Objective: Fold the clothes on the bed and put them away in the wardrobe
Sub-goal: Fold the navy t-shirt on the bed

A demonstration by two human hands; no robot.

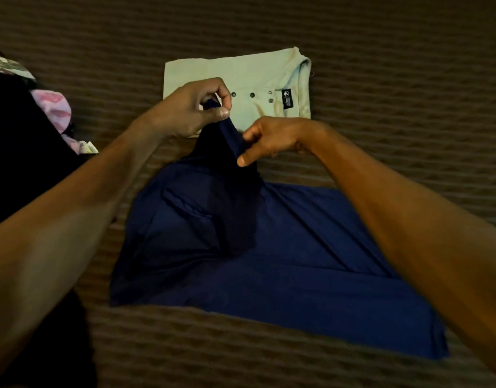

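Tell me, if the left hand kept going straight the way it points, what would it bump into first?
Probably the folded pale shirt. The left hand, pinching the blue shirt, points up the bed toward it, though depth is hard to judge here.

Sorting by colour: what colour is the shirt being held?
Navy blue shirt, seen in the head view.

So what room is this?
Probably a bedroom. A ribbed brown bedspread fills the view, a folded pale shirt lies on it, and both hands hold up part of a navy shirt spread out for folding.
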